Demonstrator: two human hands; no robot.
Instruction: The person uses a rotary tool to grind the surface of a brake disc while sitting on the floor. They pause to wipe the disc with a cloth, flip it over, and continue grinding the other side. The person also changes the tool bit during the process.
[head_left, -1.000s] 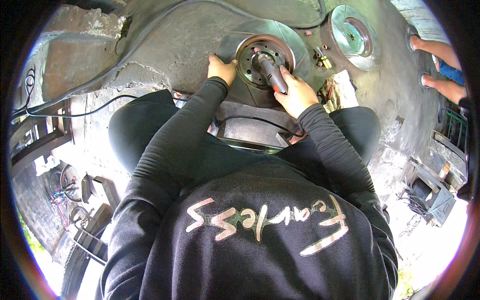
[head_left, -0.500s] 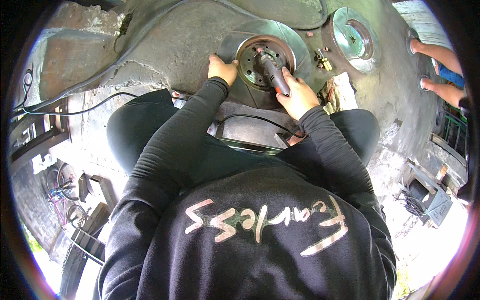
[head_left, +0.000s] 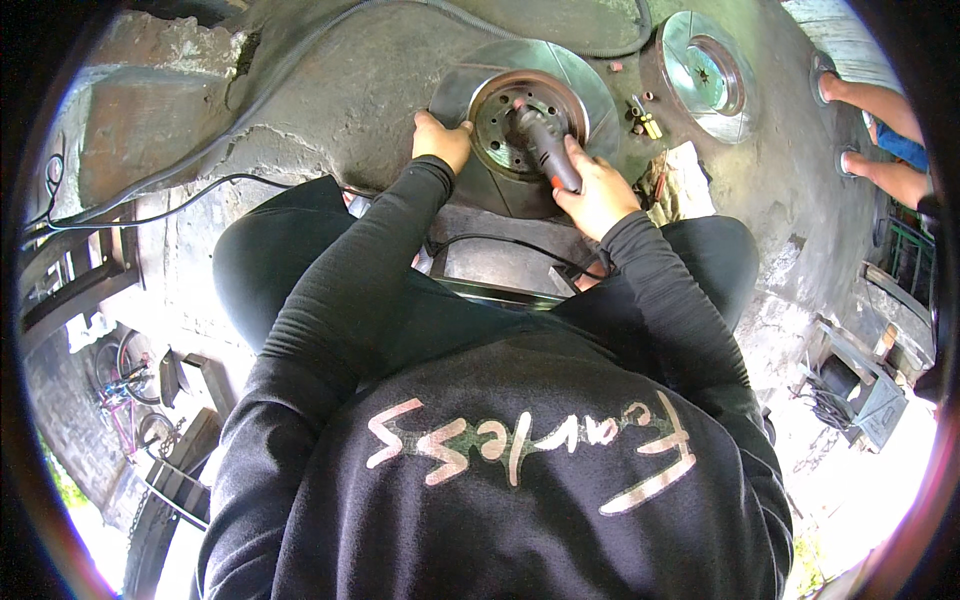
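A large brake disc (head_left: pixel 480 185) lies on the dark ground in front of me, its raised hub (head_left: pixel 494 148) pierced by a ring of holes. My left hand (head_left: pixel 441 140) grips the disc's left rim, thumb on top and fingers partly hidden at the edge. In my right hand (head_left: pixel 597 188) is a dark die grinder (head_left: pixel 551 152), held by its rear body and slanting to the far left. Its small pinkish tip (head_left: pixel 519 104) is at the far inner part of the hub; whether it touches metal I cannot tell.
Another brake disc (head_left: pixel 706 78) lies to the right. Near it are a yellow-handled screwdriver (head_left: pixel 650 124), small round bits and a crumpled rag (head_left: pixel 680 183). A grey hose (head_left: pixel 270 88) curves behind; a black cable (head_left: pixel 510 240) runs by my legs. Someone's bare legs (head_left: pixel 880 110) show far right.
Both hands keep nearly the same hold. The grinder's front has shifted very slightly left within the hub, and its body looks a little blurred.
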